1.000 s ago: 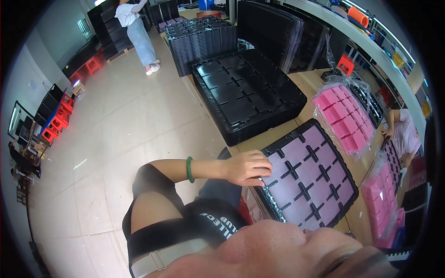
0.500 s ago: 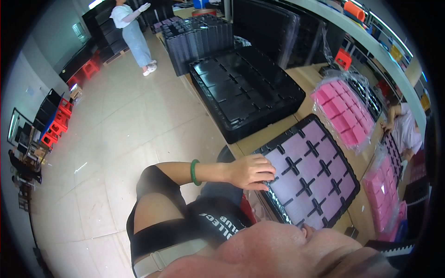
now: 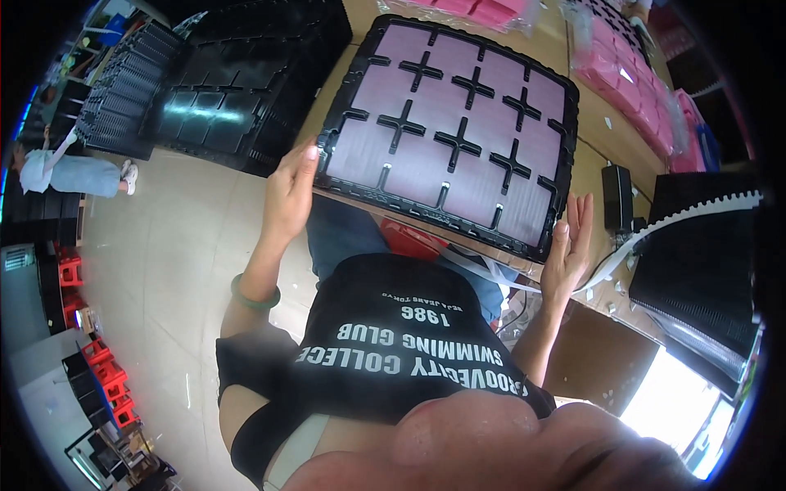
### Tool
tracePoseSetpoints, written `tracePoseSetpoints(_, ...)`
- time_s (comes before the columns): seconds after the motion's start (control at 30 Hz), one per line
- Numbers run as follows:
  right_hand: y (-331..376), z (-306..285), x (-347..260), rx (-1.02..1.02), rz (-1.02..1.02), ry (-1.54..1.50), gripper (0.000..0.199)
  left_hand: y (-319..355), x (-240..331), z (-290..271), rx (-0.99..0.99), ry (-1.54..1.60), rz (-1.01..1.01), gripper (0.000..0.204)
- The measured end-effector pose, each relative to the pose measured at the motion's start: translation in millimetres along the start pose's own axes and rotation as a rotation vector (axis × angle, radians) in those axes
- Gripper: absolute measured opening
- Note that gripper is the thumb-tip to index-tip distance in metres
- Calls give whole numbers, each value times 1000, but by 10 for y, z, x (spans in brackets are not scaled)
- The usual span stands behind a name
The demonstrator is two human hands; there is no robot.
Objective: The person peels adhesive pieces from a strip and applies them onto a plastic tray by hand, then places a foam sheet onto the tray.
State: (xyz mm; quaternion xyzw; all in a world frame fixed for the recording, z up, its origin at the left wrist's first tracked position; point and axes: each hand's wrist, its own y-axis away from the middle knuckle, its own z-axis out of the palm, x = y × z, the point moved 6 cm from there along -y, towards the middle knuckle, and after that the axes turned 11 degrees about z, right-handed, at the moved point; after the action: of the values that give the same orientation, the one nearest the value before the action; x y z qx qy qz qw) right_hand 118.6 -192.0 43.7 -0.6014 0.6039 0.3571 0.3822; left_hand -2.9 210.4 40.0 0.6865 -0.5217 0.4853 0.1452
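In front of me a black plastic tray (image 3: 426,214) lies at the near edge of the table. Cross-shaped black ribs divide it, and flat lilac pieces (image 3: 422,170) fill its compartments. My left hand (image 3: 288,196) holds the tray's left side near the front corner, thumb against the rim and the other fingers mostly hidden. At the front right corner, my right hand (image 3: 569,250) rests against the tray's side with its fingers stretched out, not wrapped round it.
A stack of black trays (image 3: 237,90) stands to the left, with more stacked trays (image 3: 127,90) beyond. Bagged pink foam blocks (image 3: 626,78) lie at the far right. Nearer are a small black box (image 3: 616,200) and a white toothed strip (image 3: 696,214). A person (image 3: 78,172) stands far left.
My view has turned, bringing the tray squarely before me. My left hand has shifted from the tray's near edge to its left side. My right hand has come into view at the right corner.
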Motion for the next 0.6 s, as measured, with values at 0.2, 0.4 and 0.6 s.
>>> tracePoseSetpoints(0.2,6,-91,-46,3,-109,-183,60,-199,228,-91,51,876,-322,36)
tracePoseSetpoints(0.4,9,-124,96,-28,-129,-287,60,-469,603,-313,172,1013,-159,23)
tracePoseSetpoints(0.6,160,-341,78,52,-166,-191,59,-229,1969,-1915,500,506,547,22)
